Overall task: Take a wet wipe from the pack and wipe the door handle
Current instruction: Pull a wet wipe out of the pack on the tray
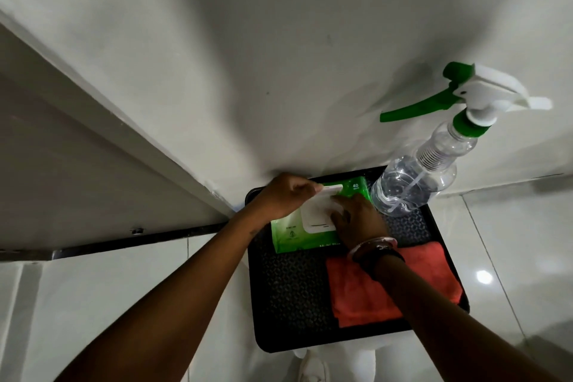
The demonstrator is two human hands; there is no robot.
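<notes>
A green wet wipe pack (290,234) lies on a black tray (288,295) against the white wall. Its white flip lid (333,188) is raised. My left hand (285,198) pinches that lid at the pack's far edge. My right hand (356,220) rests on the white opening panel (316,220) of the pack, fingertips at the slot; whether they grip a wipe is hidden. No door handle is in view.
A clear spray bottle (418,177) with a green and white trigger head stands at the tray's far right corner. A folded red cloth (356,291) lies on the tray's near right. A door frame edge (108,121) runs along the left. Glossy floor tiles (511,257) surround the tray.
</notes>
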